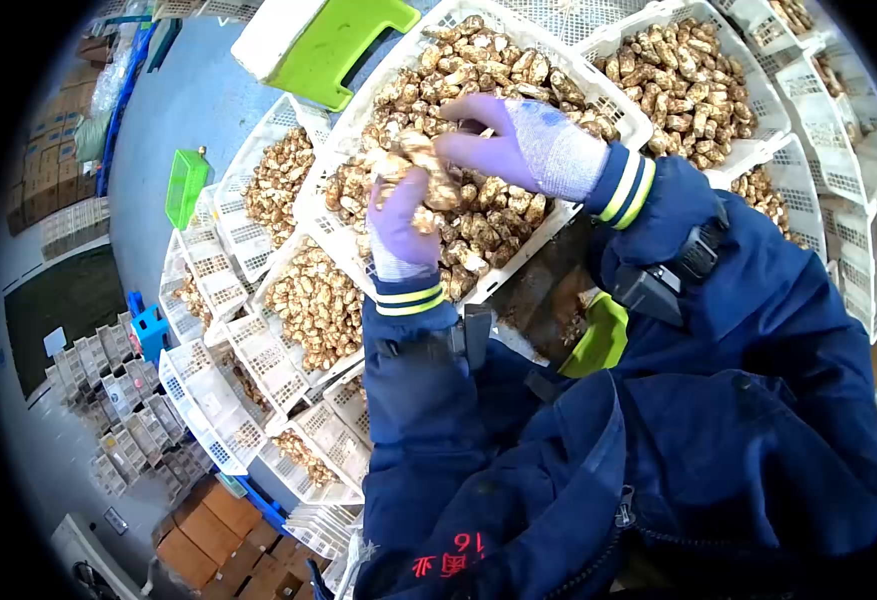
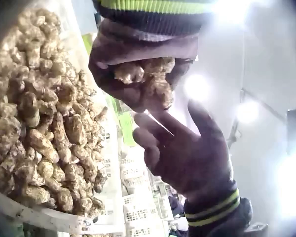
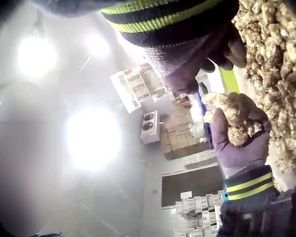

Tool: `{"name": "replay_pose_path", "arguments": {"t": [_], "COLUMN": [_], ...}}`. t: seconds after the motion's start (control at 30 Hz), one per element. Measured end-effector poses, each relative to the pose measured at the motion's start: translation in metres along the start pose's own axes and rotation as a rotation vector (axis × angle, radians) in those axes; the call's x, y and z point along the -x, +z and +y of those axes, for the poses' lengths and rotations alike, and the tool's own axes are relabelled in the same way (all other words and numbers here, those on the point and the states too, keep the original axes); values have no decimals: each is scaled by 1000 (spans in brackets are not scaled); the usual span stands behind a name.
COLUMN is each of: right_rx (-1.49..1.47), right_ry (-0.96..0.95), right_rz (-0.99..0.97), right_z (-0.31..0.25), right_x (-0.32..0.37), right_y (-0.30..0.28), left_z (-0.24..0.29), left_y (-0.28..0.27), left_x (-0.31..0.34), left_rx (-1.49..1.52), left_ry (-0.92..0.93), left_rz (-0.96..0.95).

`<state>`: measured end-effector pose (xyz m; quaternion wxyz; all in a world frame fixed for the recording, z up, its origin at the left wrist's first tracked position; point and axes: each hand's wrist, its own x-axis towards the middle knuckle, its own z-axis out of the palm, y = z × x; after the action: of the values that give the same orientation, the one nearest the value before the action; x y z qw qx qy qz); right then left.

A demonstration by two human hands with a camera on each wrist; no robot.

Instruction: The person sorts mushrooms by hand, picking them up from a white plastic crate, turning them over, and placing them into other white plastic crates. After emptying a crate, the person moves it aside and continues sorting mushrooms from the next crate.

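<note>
**Item:** clump of mushrooms (image 1: 420, 165), being held above the white crate (image 1: 356, 112) of loose mushrooms.

**Left hand** (image 1: 398, 232): purple-gloved, gripping the clump from below, fingers (image 2: 106, 74) curling round it.

**Right hand** (image 1: 523, 145): same glove, reaching across from the opposite side. Its fingers (image 2: 153, 124) are lying apart and nearly straight, tips just beside the clump, gripping nothing.

**Surroundings:** the crate is sitting among further filled crates (image 1: 776, 120). Small empty crates (image 1: 128, 400) are standing stacked on the floor.

Beneath your left hand (image 1: 400, 225) and right hand (image 1: 518, 145): crate (image 1: 330, 238), mushrooms (image 1: 488, 215) in it. Left of your left hand: stacked crates (image 1: 220, 262). Right of your right hand: second crate (image 1: 770, 118). Beyond both: stool (image 1: 333, 45).
</note>
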<state>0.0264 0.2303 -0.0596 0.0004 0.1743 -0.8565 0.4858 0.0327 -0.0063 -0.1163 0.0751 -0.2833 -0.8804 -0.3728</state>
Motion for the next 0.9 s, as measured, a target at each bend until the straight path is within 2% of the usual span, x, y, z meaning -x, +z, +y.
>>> {"name": "replay_pose_path", "arguments": {"t": [0.03,0.07,0.1,0.13,0.2,0.23,0.3,0.33,0.37,0.4,0.43,0.47,0.5,0.57,0.6,0.63,0.7,0.73,0.77,0.8,0.83,0.9], "right_rx": [-139,-275,7,-25,-124,-275,-261,-161,-194,-119,-45,-63,-113,-199,-290,-190,-440,-519,-578,-612,-623,-453], "right_ry": [110,237,-131,-36,189,329,330,213,268,201,131,87,165,269,-13,-212,-137,57,252,263,259,74], "right_rz": [15,-108,-53,-129,-282,-207,-195,-136,-169,-170,-170,-118,-82,-124,-134,-136,-162,-288,-410,-415,-533,-535], "right_z": [-4,-4,9,6,-16,-11,-13,-14,-15,-10,-7,-8,-14,-32,-26,-24,-39,-58,-72,-69,-65,-61], "right_x": [0,-8,-4,-4,-9,-8,-7,-7,-6,-7,-8,-7,-8,-13,-15,-15,-11,-9,-7,-7,-8,-8], "right_y": [8,9,14,11,-6,2,-2,-1,-1,2,5,8,11,4,19,24,35,27,20,29,30,38], "left_z": [15,30,34,40,45,47,15,-18,-50,-83,-56,-74,-81,-42,-20,13,67,78,77,76,78,94], "left_y": [-2,-5,-5,-4,-11,-18,-32,-55,-79,-103,-138,-161,-172,-148,-128,-98,-62,-46,-31,-28,-30,-47], "left_x": [-6,-12,-11,-7,2,4,14,6,-2,-11,-39,-41,-48,-35,-16,-1,22,32,41,54,69,73], "left_rx": [-49,-96,-230,-200,-70,-27,234,581,1086,1434,1550,1464,1645,1238,988,700,229,102,127,45,-32,240], "left_ry": [9,22,135,141,-42,-152,-133,-380,-600,-743,-775,-767,-932,-974,-864,-656,-227,-122,-154,-127,-98,-303], "left_rz": [-74,-147,-179,-103,-85,-93,80,169,421,754,916,901,1072,729,512,292,52,23,86,109,129,215]}}
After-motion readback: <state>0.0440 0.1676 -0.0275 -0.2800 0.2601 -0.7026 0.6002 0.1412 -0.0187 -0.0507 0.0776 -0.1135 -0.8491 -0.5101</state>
